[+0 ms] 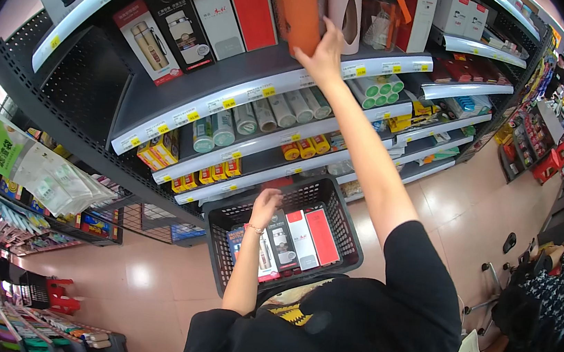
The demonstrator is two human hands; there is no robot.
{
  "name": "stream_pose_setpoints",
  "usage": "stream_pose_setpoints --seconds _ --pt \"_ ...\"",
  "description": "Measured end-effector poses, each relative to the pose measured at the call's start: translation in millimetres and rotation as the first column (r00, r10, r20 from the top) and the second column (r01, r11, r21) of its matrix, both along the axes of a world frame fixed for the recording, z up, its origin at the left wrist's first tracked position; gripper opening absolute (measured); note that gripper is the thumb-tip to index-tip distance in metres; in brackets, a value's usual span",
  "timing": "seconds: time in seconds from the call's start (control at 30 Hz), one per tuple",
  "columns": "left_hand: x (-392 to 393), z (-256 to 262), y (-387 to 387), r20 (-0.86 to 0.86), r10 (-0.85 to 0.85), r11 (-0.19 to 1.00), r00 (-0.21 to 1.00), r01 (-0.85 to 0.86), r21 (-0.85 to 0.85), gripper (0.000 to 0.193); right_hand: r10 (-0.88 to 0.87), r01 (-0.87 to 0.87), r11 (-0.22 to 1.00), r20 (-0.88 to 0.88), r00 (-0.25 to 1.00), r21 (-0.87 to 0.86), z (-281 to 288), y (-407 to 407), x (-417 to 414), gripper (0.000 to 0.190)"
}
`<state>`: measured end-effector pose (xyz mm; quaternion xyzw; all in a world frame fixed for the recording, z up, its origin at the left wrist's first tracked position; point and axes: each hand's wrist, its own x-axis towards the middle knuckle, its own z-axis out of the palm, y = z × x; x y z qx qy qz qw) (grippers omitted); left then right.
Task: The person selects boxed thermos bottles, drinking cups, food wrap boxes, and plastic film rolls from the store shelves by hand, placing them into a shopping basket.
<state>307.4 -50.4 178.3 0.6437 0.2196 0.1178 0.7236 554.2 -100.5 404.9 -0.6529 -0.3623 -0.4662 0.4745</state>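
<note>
My right hand reaches up to the shelf, thumb and fingers around the lower part of an orange bottle. A pale pink bottle stands just right of it. Left of the orange bottle are a red box, a white and red box, a black box and a boxed vacuum cup. My left hand, fingers loosely bent, is over a black plastic shopping basket. Inside the basket lie similar boxes, among them a red one and a black one.
Lower shelves hold rolled packs and yellow boxes. Packaged bags hang at the left. At the lower right, a person in patterned clothing is beside a wheeled chair base. Red stools stand farther off.
</note>
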Motion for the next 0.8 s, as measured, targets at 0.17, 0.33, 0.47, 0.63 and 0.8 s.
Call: stream_pose_setpoints --seconds 0.17,0.33,0.47,0.63,0.8 --pt "11 51 9 0.249 -0.08 0.942 0.965 -0.009 0.336 0.014 -0.003 -0.024 0.997 -0.34 0.94 -0.076 18 31 19 0.086" --pt "58 143 24 0.409 -0.116 0.795 0.905 -0.162 0.585 0.017 0.17 -0.211 0.977 -0.514 0.841 -0.022 13 32 30 0.084" --pt "93 196 32 0.526 -0.089 0.741 0.846 -0.297 0.603 0.042 0.332 -0.354 0.935 -0.347 0.877 0.0 11 29 16 0.084" --pt "110 240 15 0.741 0.02 0.758 0.671 -0.494 0.426 0.079 0.341 -0.342 0.939 0.058 0.938 0.016 11 29 -12 0.085" --pt "93 241 10 0.761 -0.031 0.736 0.648 -0.5 0.456 0.074 0.424 -0.449 0.891 0.23 0.876 0.072 7 14 -67 0.072"
